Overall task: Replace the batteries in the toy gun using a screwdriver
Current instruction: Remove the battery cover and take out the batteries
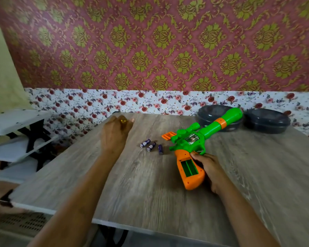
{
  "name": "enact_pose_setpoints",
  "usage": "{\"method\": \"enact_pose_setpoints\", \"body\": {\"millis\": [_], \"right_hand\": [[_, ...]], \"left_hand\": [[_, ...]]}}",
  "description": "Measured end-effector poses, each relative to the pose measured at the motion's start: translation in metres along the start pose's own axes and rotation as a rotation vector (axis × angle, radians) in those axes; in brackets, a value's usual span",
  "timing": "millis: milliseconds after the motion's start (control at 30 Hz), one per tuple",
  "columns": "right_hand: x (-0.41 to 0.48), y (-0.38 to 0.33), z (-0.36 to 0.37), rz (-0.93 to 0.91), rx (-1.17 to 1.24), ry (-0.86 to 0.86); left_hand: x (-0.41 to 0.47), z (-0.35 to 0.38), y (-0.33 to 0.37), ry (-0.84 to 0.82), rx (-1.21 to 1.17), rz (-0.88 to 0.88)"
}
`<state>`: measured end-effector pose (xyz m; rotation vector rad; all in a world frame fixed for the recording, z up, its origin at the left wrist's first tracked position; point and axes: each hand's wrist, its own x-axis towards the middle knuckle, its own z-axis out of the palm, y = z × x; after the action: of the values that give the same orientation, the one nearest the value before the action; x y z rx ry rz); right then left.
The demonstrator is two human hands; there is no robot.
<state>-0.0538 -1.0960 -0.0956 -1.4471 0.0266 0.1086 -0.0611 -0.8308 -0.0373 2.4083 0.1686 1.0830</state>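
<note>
A green and orange toy gun (200, 138) lies on the wooden table (150, 184), its barrel pointing to the far right. The battery bay (189, 168) in the orange grip is uncovered and shows green and empty. My right hand (209, 168) grips the orange handle from the right side. Three purple batteries (151, 146) lie loose on the table just left of the gun. An orange cover piece (169, 135) sits by the gun's scope. My left hand (115, 134) reaches toward the table's far edge, closed around a yellowish translucent handle (123, 121), probably the screwdriver.
Two dark round lidded containers (266, 120) stand at the table's far right, the gun barrel resting over one. White shelves (16, 138) stand to the left of the table. A patterned wall rises right behind the far edge.
</note>
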Motion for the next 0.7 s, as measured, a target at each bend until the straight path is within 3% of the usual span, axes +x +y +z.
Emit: {"method": "enact_pose_setpoints", "body": {"millis": [100,433,700], "right_hand": [[-0.001,-0.001,0.000,0.001,-0.013,-0.017],[0.004,0.002,-0.001,0.004,-0.031,-0.052],[0.001,0.002,-0.003,0.015,-0.044,-0.077]], "left_hand": [[-0.013,0.006,-0.015,0.031,-0.089,-0.011],[-0.027,0.043,-0.046,-0.455,0.094,-0.101],[-0.029,0.051,-0.050,-0.519,0.166,-0.085]]}}
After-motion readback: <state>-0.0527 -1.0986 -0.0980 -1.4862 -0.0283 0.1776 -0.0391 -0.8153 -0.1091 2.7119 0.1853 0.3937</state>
